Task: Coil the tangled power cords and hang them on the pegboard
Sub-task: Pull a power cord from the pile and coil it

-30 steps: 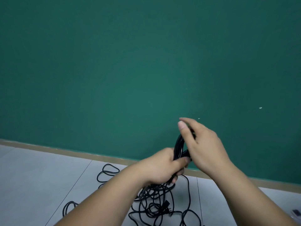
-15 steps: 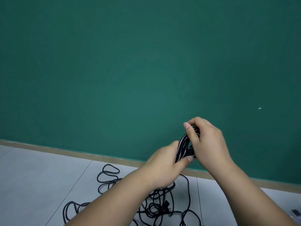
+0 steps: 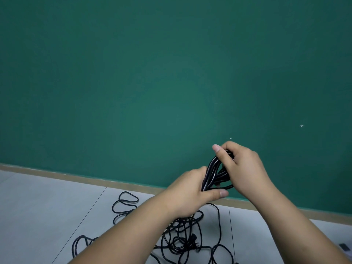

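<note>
A small coil of black power cord (image 3: 214, 173) is held up in front of the green wall. My left hand (image 3: 188, 191) grips its lower part, thumb pointing right beneath the loops. My right hand (image 3: 242, 168) curls over its top and right side, thumb raised on the left. From the coil the cord runs down into a tangled heap of black cords (image 3: 182, 239) on the floor under my forearms. A black plug (image 3: 195, 242) lies in the heap. No pegboard is in view.
A green wall (image 3: 152, 82) fills most of the view, with a tan baseboard (image 3: 76, 178) along its foot. The floor is pale grey tile (image 3: 38, 216). A small dark object (image 3: 343, 251) sits at the right edge.
My right hand has lowered and its fingers have curled over the top of the coil. Both hands have shifted slightly right, and more loops show between them.
</note>
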Available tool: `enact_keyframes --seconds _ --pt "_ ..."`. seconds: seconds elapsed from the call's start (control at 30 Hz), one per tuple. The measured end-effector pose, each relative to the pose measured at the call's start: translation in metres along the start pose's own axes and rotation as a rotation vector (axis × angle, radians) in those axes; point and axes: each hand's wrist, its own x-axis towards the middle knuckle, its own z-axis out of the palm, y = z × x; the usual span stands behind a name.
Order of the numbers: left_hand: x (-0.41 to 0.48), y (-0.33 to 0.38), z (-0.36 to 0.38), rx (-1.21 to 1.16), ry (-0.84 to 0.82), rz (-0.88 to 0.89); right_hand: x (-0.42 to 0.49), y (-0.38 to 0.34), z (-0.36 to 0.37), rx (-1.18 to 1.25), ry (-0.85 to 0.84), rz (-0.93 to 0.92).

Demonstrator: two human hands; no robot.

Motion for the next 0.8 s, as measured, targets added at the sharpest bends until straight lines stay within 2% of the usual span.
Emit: enact_keyframes --seconds 0.13,0.27,0.33,0.4,0.53,0.57,0.8 --pt "-0.001 0.000 -0.002 -0.010 0.036 0.004 0.000 0.002 0.002 0.129 -0.032 -0.043" --pt "-0.003 0.004 -0.003 -0.042 0.059 0.001 -0.002 -0.002 0.002 0.542 -0.065 -0.006" --pt "-0.003 0.005 -0.002 -0.130 0.040 -0.011 -0.003 -0.004 0.004 0.635 -0.051 0.055" --pt "-0.002 0.004 0.000 -0.183 0.037 -0.025 -0.003 -0.005 0.007 0.587 -0.024 0.074" --pt "-0.004 0.002 0.001 -0.178 0.040 -0.035 -0.001 0.000 0.008 0.012 0.030 0.004" --pt "-0.006 0.003 0.000 -0.174 0.032 -0.033 0.000 0.001 0.008 -0.025 0.031 0.003" --pt "-0.004 0.002 -0.011 -0.262 -0.075 -0.023 0.005 0.005 0.011 0.197 -0.036 -0.043"
